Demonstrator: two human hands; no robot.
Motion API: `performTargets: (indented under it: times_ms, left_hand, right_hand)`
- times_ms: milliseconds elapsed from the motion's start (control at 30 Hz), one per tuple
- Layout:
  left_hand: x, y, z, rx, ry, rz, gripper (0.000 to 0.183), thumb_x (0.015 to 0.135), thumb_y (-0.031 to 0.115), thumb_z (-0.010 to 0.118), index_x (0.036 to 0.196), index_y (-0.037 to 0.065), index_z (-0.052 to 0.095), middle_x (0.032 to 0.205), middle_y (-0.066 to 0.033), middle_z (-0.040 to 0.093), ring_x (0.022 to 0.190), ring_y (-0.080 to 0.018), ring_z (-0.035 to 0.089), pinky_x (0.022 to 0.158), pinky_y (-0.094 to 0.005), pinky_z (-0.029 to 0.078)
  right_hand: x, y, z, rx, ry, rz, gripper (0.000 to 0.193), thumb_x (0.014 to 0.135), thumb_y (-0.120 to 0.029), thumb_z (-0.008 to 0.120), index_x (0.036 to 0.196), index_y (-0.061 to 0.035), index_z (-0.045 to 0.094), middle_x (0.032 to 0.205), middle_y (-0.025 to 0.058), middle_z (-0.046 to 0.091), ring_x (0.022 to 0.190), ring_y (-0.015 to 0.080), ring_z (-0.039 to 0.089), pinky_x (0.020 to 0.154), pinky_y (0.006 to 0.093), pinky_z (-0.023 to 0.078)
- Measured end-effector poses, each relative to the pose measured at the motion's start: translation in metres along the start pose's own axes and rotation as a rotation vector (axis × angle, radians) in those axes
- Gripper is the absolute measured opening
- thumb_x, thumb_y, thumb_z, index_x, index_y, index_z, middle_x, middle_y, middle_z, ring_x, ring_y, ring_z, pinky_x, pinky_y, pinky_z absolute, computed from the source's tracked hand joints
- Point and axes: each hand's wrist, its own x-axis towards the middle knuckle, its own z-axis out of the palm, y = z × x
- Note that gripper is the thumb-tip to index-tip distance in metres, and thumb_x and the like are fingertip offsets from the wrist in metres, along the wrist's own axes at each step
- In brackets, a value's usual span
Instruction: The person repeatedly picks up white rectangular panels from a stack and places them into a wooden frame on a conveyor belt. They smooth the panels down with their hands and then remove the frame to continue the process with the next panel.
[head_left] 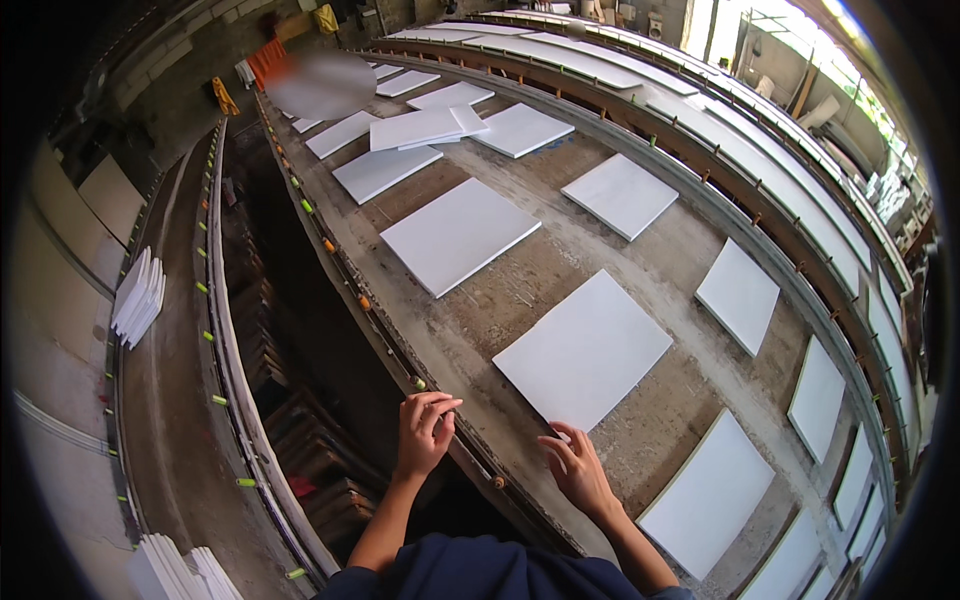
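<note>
My left hand [424,432] hovers by the near edge rail of the long table, its fingers bent and apart with nothing in them. Empty too, my right hand [578,468] is held with loosely curled fingers near the lower corner of a white rectangular slab [585,348]; whether a fingertip touches it I cannot tell. To the right of that hand lies another white slab [708,492]. Beyond them, a larger slab [460,235] and a smaller one [621,195] rest flat on the stained tabletop [560,260].
Small green and orange clips [363,302] line the table's edge. A dark gap separates it from a second long bench [170,400] at the left, where stacked white slabs [140,297] stand. Farther off, slabs overlap in a pile [420,130], near an orange cloth [266,62].
</note>
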Motion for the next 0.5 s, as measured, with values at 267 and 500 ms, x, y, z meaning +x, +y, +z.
performTargets:
  times_ms: [267, 500]
  left_hand:
    - [0.060, -0.062, -0.006, -0.126, 0.063, 0.051, 0.025, 0.079, 0.001, 0.056, 0.100, 0.012, 0.066, 0.065, 0.0023, 0.058, 0.058, -0.0137, 0.056, 0.059, -0.0288, 0.043]
    - [0.110, -0.169, -0.029, -0.194, 0.105, 0.089, 0.018, 0.080, 0.004, 0.058, 0.093, 0.012, 0.067, 0.065, 0.0025, 0.058, 0.058, -0.0133, 0.056, 0.059, -0.0288, 0.042]
  right_hand:
    - [0.054, -0.004, 0.008, 0.055, -0.025, 0.057, 0.029, 0.079, 0.001, 0.062, 0.106, -0.0090, 0.064, 0.113, 0.0126, 0.056, 0.085, 0.0241, 0.060, 0.070, 0.0345, 0.052]
    - [0.123, -0.017, 0.041, -0.044, 0.066, 0.189, 0.034, 0.076, 0.010, 0.060, 0.104, -0.0091, 0.064, 0.115, 0.0118, 0.052, 0.079, 0.0210, 0.063, 0.065, 0.0327, 0.054]
